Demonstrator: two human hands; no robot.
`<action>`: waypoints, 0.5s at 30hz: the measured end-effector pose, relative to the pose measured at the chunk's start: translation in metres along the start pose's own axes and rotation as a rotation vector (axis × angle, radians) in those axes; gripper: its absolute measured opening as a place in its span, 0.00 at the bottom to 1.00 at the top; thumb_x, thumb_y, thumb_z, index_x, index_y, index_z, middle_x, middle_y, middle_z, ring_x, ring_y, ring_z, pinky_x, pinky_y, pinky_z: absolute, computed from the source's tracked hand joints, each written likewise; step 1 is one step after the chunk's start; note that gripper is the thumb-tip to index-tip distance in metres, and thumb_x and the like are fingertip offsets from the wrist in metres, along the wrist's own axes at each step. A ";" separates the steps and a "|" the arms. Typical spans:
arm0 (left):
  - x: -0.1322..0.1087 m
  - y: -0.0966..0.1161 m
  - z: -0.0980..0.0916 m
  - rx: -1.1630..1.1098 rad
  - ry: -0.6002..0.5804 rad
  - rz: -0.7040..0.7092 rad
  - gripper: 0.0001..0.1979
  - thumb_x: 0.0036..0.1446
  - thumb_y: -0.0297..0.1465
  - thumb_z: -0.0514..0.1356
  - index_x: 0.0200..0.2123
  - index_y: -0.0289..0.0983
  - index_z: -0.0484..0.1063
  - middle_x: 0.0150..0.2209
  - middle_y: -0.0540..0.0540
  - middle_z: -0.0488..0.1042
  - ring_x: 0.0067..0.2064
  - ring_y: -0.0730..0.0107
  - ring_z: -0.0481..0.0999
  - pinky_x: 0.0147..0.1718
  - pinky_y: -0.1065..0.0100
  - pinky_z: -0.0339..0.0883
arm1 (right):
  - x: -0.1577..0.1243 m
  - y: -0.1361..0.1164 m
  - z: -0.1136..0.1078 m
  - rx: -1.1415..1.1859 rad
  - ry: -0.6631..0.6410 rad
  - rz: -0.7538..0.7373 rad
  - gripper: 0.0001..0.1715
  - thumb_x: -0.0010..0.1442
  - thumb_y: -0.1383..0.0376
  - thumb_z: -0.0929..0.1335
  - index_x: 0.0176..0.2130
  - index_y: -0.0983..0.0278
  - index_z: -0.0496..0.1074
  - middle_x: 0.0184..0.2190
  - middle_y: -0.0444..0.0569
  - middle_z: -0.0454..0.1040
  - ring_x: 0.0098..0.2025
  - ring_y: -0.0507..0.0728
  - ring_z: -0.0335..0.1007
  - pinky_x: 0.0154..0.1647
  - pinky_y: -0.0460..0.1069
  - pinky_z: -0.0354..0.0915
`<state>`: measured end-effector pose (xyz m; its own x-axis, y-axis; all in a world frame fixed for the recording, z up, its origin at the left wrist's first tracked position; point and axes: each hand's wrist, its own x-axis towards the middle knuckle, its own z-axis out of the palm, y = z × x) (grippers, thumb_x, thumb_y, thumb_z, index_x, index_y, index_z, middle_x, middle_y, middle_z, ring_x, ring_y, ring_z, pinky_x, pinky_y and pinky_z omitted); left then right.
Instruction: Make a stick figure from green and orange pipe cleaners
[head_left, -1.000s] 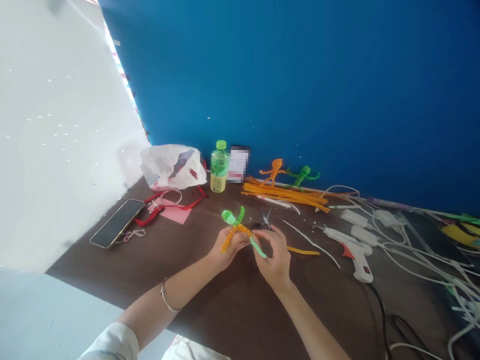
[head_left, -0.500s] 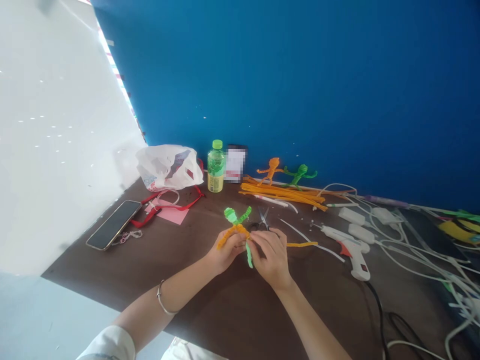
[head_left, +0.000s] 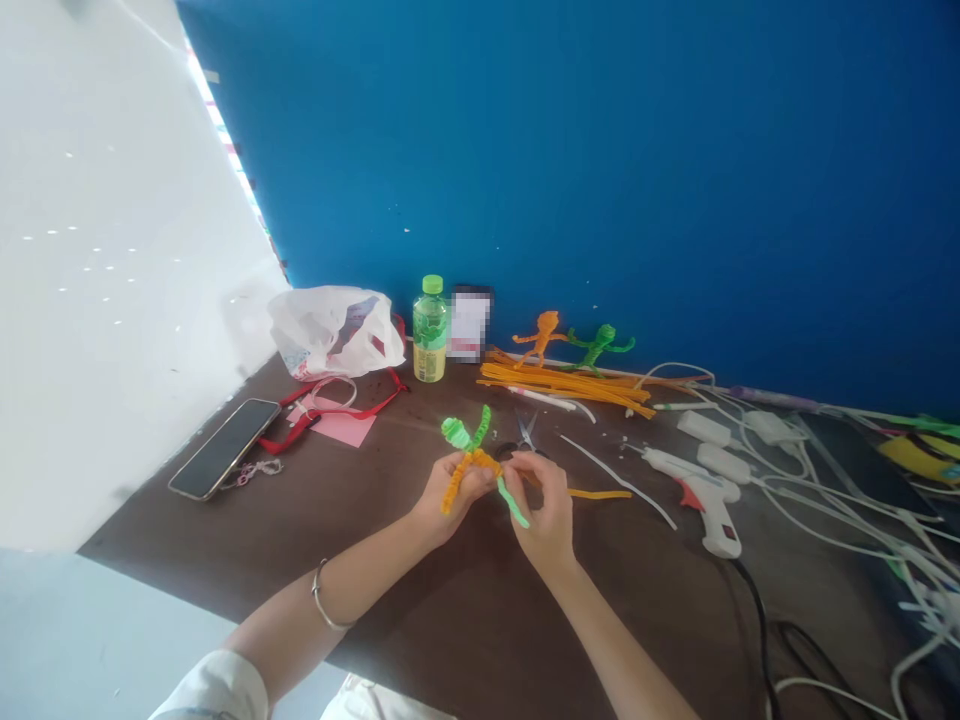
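Clamped on a pipe-cleaner figure (head_left: 471,462) — left hand (head_left: 450,497), right hand (head_left: 546,510) both pinching; scissors (head_left: 526,432) just beyond, hot glue gun (head_left: 703,500) off right.

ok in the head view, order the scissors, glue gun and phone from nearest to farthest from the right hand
1. Scissors, just beyond the right hand, towards the blue wall.
2. Glue gun, lying off to the hand's right.
3. Phone, farthest, lying well off to the hand's left.
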<state>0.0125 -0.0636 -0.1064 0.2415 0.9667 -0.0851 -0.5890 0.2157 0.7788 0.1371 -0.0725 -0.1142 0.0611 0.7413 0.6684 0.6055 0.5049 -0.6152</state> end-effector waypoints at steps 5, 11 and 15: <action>0.001 -0.002 -0.003 0.009 -0.018 0.002 0.11 0.40 0.30 0.64 0.20 0.34 0.62 0.21 0.53 0.56 0.24 0.78 0.57 0.28 0.71 0.56 | 0.000 -0.001 0.000 0.143 -0.067 0.162 0.10 0.57 0.65 0.63 0.41 0.62 0.65 0.33 0.50 0.70 0.36 0.56 0.67 0.38 0.53 0.66; 0.003 0.000 -0.004 -0.001 -0.025 -0.029 0.11 0.41 0.32 0.64 0.21 0.33 0.64 0.21 0.52 0.59 0.25 0.77 0.61 0.32 0.68 0.59 | 0.001 0.001 0.001 0.192 -0.098 0.245 0.08 0.57 0.63 0.63 0.39 0.62 0.65 0.31 0.48 0.70 0.34 0.56 0.69 0.34 0.51 0.67; 0.006 0.002 -0.005 -0.082 -0.003 -0.052 0.11 0.41 0.32 0.65 0.22 0.33 0.64 0.20 0.53 0.60 0.24 0.80 0.62 0.32 0.70 0.59 | 0.003 0.006 -0.006 0.067 -0.138 0.111 0.10 0.58 0.63 0.61 0.41 0.61 0.67 0.37 0.51 0.72 0.40 0.58 0.69 0.40 0.54 0.65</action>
<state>0.0086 -0.0570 -0.1085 0.2756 0.9534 -0.1228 -0.6366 0.2767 0.7198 0.1458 -0.0698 -0.1129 0.0123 0.8455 0.5338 0.5463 0.4414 -0.7118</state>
